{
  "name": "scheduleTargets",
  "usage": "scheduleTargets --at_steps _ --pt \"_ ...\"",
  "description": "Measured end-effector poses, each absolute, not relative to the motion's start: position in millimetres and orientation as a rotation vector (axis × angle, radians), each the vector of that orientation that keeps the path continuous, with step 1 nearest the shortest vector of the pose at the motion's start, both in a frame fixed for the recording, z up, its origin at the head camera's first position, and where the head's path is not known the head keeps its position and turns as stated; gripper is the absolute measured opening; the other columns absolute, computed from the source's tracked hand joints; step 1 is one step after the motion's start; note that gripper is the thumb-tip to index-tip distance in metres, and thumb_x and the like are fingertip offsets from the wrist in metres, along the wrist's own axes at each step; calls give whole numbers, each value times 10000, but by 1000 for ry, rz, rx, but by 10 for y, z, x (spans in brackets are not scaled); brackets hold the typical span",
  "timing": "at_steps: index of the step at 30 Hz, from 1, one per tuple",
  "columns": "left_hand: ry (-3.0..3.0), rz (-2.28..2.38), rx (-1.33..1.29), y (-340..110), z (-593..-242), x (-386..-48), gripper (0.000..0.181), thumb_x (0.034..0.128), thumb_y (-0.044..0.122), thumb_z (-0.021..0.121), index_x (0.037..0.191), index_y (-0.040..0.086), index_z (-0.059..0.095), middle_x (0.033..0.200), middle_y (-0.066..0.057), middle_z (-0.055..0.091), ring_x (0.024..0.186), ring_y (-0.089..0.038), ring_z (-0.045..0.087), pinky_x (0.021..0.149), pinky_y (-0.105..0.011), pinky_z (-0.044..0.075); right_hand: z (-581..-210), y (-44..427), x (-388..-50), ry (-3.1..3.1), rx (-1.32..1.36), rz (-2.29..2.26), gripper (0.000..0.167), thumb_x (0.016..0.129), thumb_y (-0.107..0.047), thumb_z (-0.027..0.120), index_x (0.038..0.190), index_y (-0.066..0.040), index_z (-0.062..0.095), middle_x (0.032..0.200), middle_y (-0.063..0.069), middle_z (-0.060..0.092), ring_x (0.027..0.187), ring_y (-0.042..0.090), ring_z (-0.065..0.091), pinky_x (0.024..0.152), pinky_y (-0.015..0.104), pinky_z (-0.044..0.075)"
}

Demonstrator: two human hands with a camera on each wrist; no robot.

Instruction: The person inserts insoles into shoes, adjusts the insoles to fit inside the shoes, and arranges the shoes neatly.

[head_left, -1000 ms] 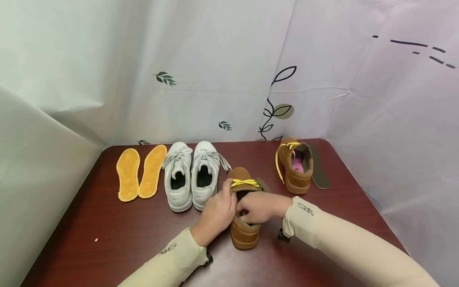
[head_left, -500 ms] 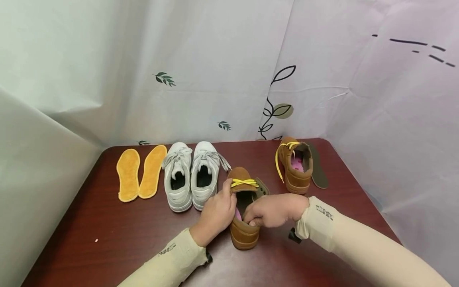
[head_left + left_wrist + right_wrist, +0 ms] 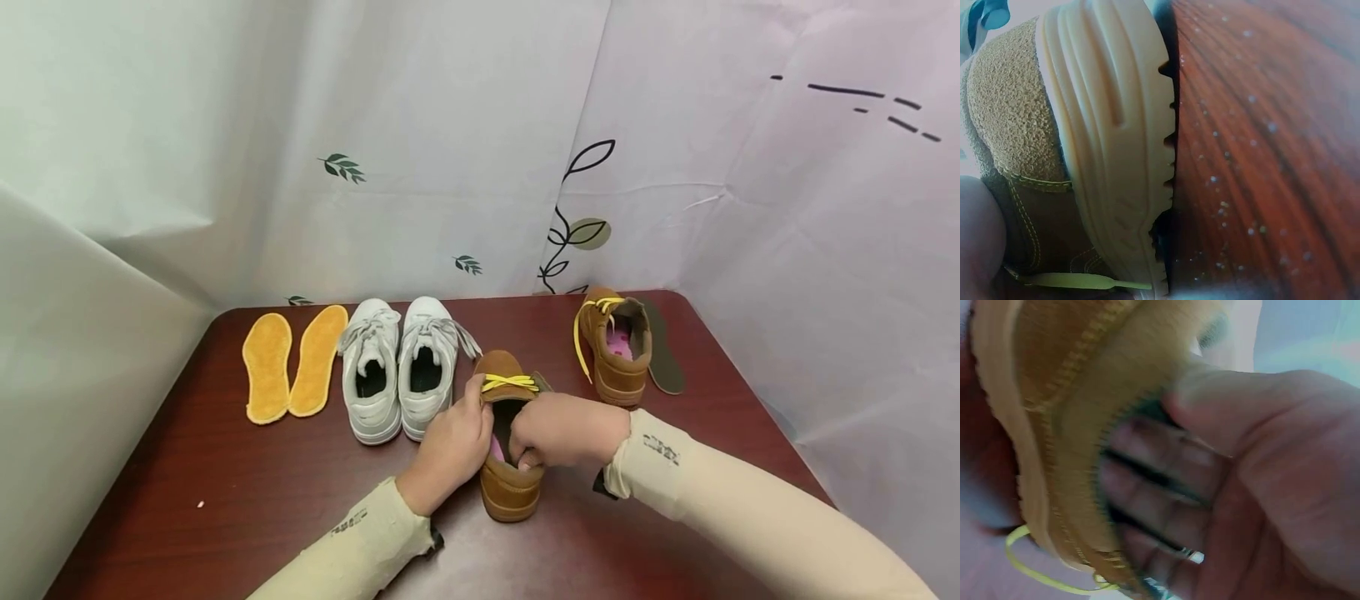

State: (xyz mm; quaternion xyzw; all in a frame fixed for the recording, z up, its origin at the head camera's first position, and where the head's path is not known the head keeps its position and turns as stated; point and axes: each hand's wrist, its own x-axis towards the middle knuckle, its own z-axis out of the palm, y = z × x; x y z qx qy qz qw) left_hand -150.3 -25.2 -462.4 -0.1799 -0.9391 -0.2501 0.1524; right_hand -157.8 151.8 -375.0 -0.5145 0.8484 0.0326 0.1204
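The relation that counts is between the shoe's mouth and the 2 hands flanking it. A low brown suede shoe with yellow laces and a pale tan sole stands upright on the dark red wood-grain table, its long axis running from toe to heel, toe toward the far edge and heel toward the near side, tipped only slightly left at the toe.

The left hand grips the shoe's left flank, its thumb beside the laces. The right hand comes across from the table's right edge, nearer the heel: its fingers reach down inside the opening while the thumb sits at the collar. Whether these pinch anything cannot be told, since the fingertips are hidden by the collar. A strip of flat pink insole shows inside, left of those fingers, so any grasp of it would probably need a shift left and downward.

The matching brown shoe with yellow laces stands well apart, near the far right corner.
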Motion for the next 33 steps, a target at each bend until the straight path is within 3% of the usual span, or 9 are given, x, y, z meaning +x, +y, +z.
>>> scheduleTargets --at_steps 5,10,14,19,21,26,33 --pt "-2698 -705 -501 -250 -4636 -1514 399 1035 235 463 1390 57 419 842 -114 707 625 -300 674 528 -454 508 -3869 1597 -1536 2578 -1682 181 187 874 -218 717 719 -255 619 705 -139 549 665 74 487 671 254 385" --pt "-2688 -699 -509 -250 -4656 -1526 400 1031 223 468 1389 53 416 838 -114 706 636 -298 683 532 -457 513 -3837 1684 -1649 2425 -1489 -123 21 885 -264 738 879 -245 734 838 -169 644 814 13 585 802 225 465" --pt "-2694 -709 -506 -244 -4662 -1526 396 1033 224 465 1387 54 412 851 -110 705 646 -300 686 543 -462 517 -3767 1626 -1722 2315 -1370 -160 194 872 -201 764 1063 -233 776 991 -182 704 953 -29 620 892 192 492" --pt "-2696 -720 -513 -226 -4660 -1524 397 1041 240 458 1389 55 416 858 -112 713 649 -303 687 547 -462 516 -3791 1569 -1688 2357 -1508 -34 103 827 -136 778 819 -236 756 735 -198 627 702 -24 541 697 161 459" --pt "-2691 -716 -519 -226 -4657 -1522 399 1040 238 461 1389 51 419 850 -113 710 641 -300 684 536 -456 514 -3842 1579 -1646 2420 -1618 28 164 831 -124 755 730 -234 687 667 -173 562 632 15 488 648 196 430" --pt "-2687 -704 -502 -243 -4640 -1531 400 1032 231 472 1387 53 427 819 -110 696 610 -294 668 507 -436 500 -4016 1623 -1563 2640 -1783 78 167 872 -108 695 786 -221 607 735 -135 562 699 82 526 727 267 459" --pt "-2674 -703 -523 -254 -4645 -1523 397 1018 203 477 1378 39 433 813 -115 697 616 -285 670 513 -438 501 -4083 1762 -1494 2924 -1489 -431 149 935 -12 608 903 -153 576 828 -85 566 787 64 546 757 252 500"
